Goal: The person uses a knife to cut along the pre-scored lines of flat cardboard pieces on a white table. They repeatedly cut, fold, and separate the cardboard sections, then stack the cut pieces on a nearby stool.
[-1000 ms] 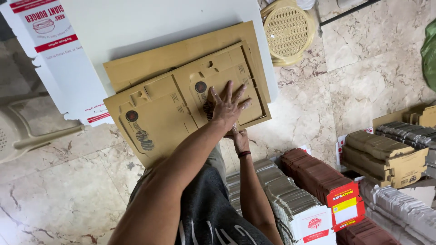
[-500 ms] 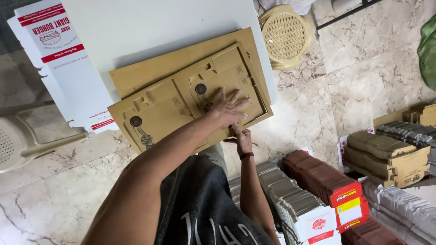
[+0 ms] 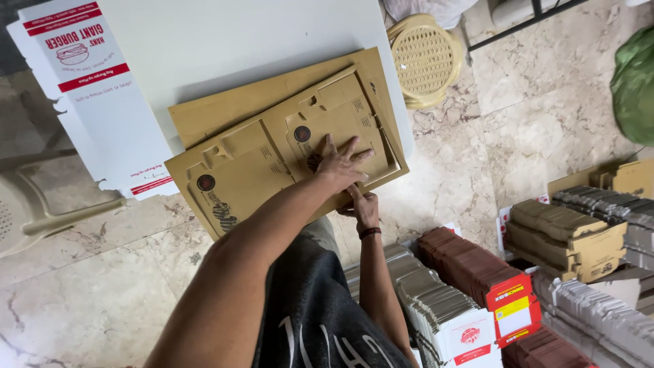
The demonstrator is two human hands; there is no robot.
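A flat brown cardboard box blank (image 3: 252,167) with die-cut flaps and dark round prints lies on a second brown sheet (image 3: 225,112), at the near edge of a white table (image 3: 238,41). My left hand (image 3: 338,163) rests flat on the top blank with its fingers spread. Just below it, my right hand (image 3: 362,206), with a dark band on the wrist, is curled on the near edge of the brown sheets where they overhang the table. My dark shirt fills the bottom of the view.
A white printed box blank (image 3: 95,88) hangs off the table's left side. A beige plastic stool (image 3: 422,58) stands behind the table and a plastic chair (image 3: 27,211) at left. Stacks of folded boxes (image 3: 477,286) and brown bundles (image 3: 565,232) crowd the marble floor at right, beside a green bag (image 3: 637,82).
Both hands stay on the brown blank. The view has shifted a little, and the sheets look slightly turned under my left hand.
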